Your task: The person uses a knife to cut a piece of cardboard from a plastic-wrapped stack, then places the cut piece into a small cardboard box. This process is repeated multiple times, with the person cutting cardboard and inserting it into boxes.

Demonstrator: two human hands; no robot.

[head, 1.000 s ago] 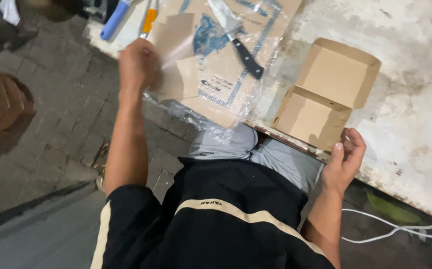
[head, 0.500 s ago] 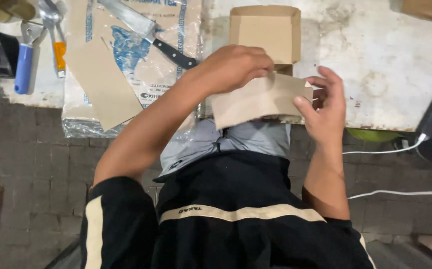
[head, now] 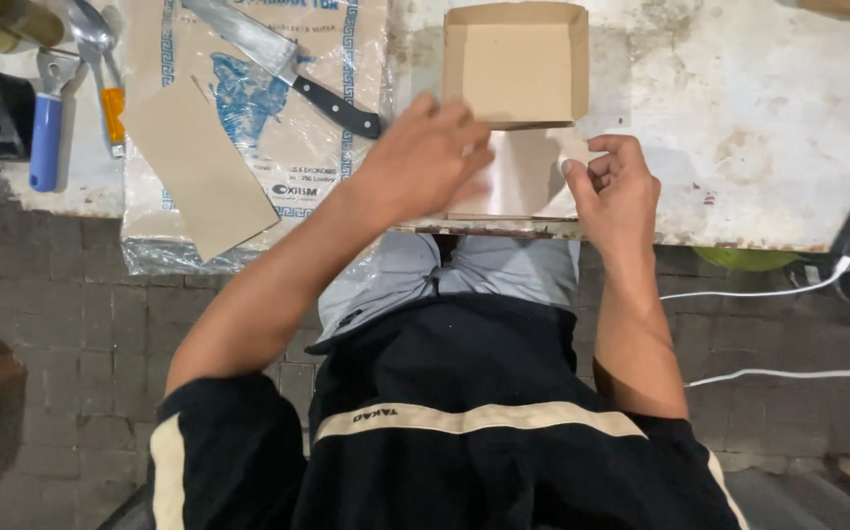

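1. A person sits at a worn, stained white table (head: 739, 118), seen from above their own head; a black shirt with a cream stripe and grey trousers fill the lower part of the view.
2. An open brown cardboard box (head: 515, 64) stands upright on the table with its opening facing up. It serves as the landmark here.
3. Just in front of the box, toward the person, a flat cardboard sheet (head: 523, 177) lies at the table's near edge, joined to or touching the box's front wall; which one cannot be told.
4. The left hand (head: 423, 162) lies palm down on the left part of that sheet, fingers fairly close together and stretched toward the box's front left corner, pressing on the cardboard rather than gripping it.
5. The right hand (head: 616, 191) is at the sheet's right edge, fingers curled inward, thumb and fingertips pinching the cardboard edge.
6. Left of the box lies a clear plastic bag (head: 258, 128) with blue print, spread flat and hanging over the table edge.
7. On that bag, a kitchen knife (head: 287, 64) with a black handle lies at an angle, its handle end nearest the box.
8. Further left of the box, a loose cardboard strip (head: 197, 167) rests on the bag.
9. Far left of the box lie a blue-handled tool (head: 44, 137) and an orange-handled tool (head: 111, 108).
10. Right of the box, off the table, a white cable (head: 758, 292) runs over the brick floor.
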